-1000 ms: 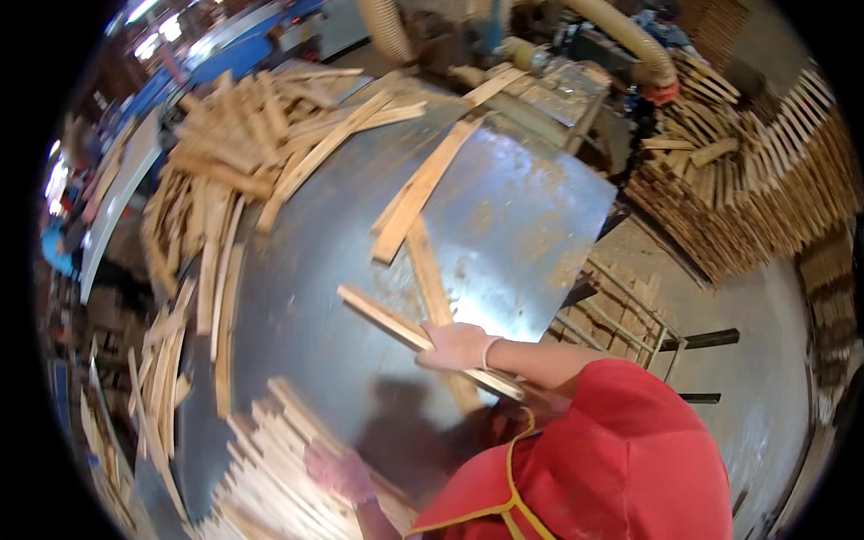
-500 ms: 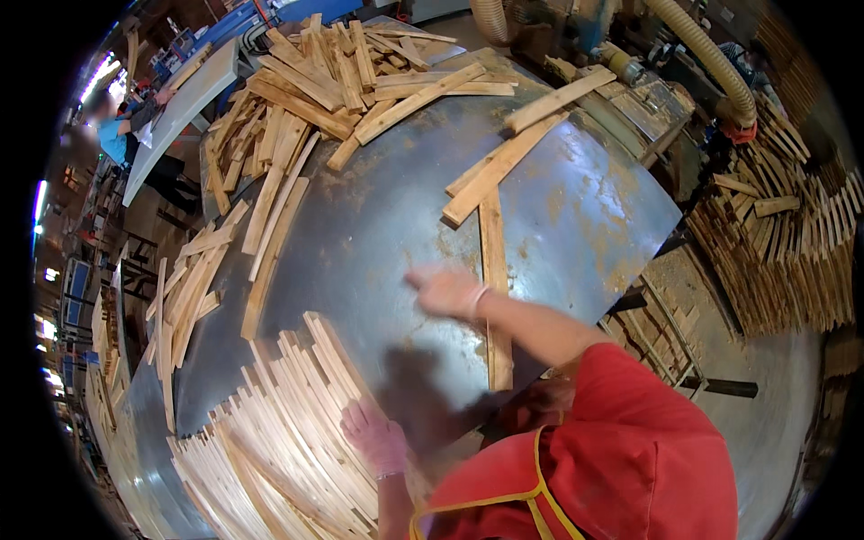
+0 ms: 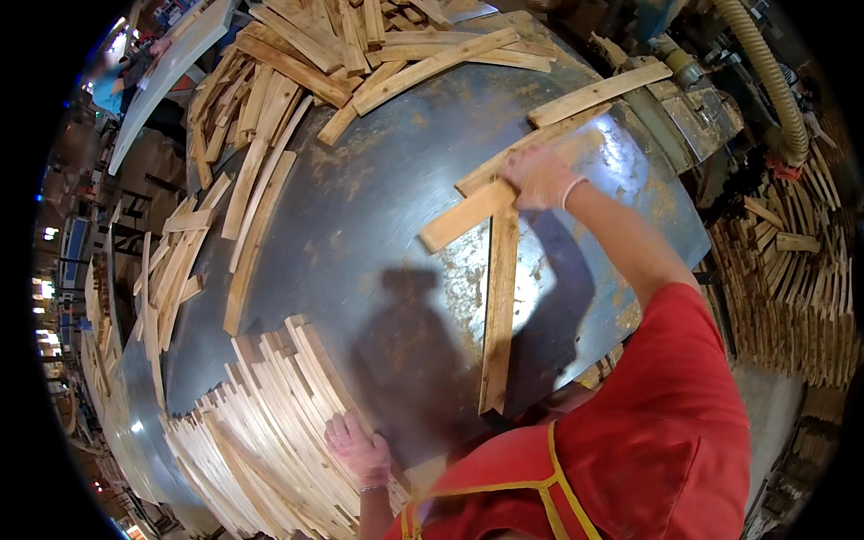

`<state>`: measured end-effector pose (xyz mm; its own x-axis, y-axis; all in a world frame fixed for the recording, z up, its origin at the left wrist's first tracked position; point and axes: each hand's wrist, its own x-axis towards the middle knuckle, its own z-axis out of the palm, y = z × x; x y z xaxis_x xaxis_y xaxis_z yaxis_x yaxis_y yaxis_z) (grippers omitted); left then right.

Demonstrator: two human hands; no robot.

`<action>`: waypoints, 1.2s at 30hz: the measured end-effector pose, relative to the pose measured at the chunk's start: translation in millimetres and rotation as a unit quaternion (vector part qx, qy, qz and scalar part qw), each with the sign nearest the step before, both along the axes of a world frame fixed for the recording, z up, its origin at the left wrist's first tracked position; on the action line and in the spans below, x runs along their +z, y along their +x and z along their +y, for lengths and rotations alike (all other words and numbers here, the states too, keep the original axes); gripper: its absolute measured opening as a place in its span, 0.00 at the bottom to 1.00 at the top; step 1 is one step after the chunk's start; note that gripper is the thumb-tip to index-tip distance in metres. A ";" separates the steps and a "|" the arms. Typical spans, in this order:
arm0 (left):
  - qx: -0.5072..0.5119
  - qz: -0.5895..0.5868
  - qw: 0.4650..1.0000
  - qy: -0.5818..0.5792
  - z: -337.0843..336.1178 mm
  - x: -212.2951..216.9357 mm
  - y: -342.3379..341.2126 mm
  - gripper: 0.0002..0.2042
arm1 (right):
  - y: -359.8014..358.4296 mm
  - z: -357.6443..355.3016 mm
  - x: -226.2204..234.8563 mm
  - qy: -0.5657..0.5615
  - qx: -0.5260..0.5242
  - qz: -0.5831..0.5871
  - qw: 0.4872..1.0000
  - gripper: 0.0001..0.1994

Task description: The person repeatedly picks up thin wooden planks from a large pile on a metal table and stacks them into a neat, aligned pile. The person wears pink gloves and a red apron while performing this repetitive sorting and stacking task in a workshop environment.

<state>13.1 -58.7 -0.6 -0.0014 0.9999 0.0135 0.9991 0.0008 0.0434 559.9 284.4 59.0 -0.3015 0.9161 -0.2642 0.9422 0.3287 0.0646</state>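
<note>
Both my hands wear thin, pale see-through gloves. My right hand (image 3: pixel 540 177) is closed over a wooden board (image 3: pixel 466 216), whose near end sticks out toward the left. Just behind it lies a second board (image 3: pixel 504 164). A third board (image 3: pixel 499 315) runs toward me, its far end beneath the held one. My left hand (image 3: pixel 358 448) rests with fingers spread on the right edge of a row of pale wooden strips (image 3: pixel 270 423), set side by side on the metal table (image 3: pixel 360 225).
A heap of loose boards (image 3: pixel 297 54) covers the table's far left. More boards (image 3: pixel 184 270) lie along the left side. At the far right are a machine (image 3: pixel 697 117) and a ribbed hose (image 3: pixel 765 72). Stacked wood (image 3: pixel 783 288) stands beyond the right edge. A person (image 3: pixel 108 90) is at far left.
My right hand has moved away from me and to the right, from bare table onto a board, and has taken hold of it. My left hand stays at the strips.
</note>
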 end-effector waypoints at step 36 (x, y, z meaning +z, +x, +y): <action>-0.010 0.003 1.000 -0.004 -21.0 -11.2 24.4 0.43 | -146.4 -63.0 13.3 -0.103 -0.107 0.329 0.932 0.19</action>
<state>37.5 -79.7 -11.7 0.0182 0.9998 0.0062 0.9992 -0.0184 0.0367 413.5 221.4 72.3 -0.2763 0.9244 -0.2628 0.8006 0.0702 -0.5950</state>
